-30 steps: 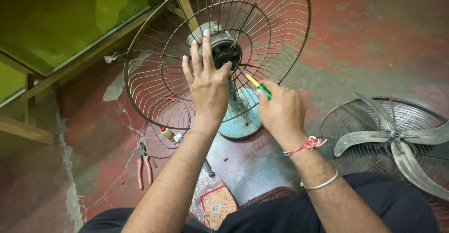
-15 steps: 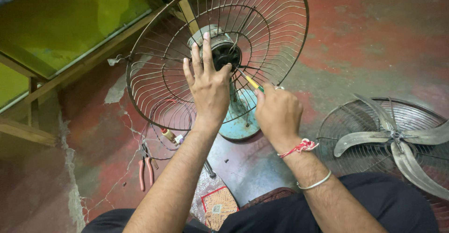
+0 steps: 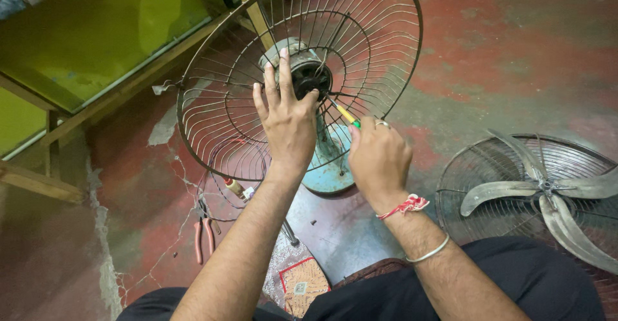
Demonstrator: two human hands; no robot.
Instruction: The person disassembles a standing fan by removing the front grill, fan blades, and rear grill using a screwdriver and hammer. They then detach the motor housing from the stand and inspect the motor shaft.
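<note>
Fingers of the left hand (image 3: 288, 124) lie spread flat on the wire fan guard (image 3: 222, 118), at its hub. Right hand (image 3: 378, 157) is closed around a yellow-green screwdriver (image 3: 344, 113), tip at the hub. Fan blades (image 3: 547, 195) lie far right; pliers (image 3: 203, 231) near left.

A round rear fan guard (image 3: 219, 115) of thin dark wire stands tilted on the fan's pale blue base (image 3: 331, 169). A screwdriver (image 3: 344, 113) with a yellow-green handle angles its shaft toward the black motor hub (image 3: 311, 78).
</note>
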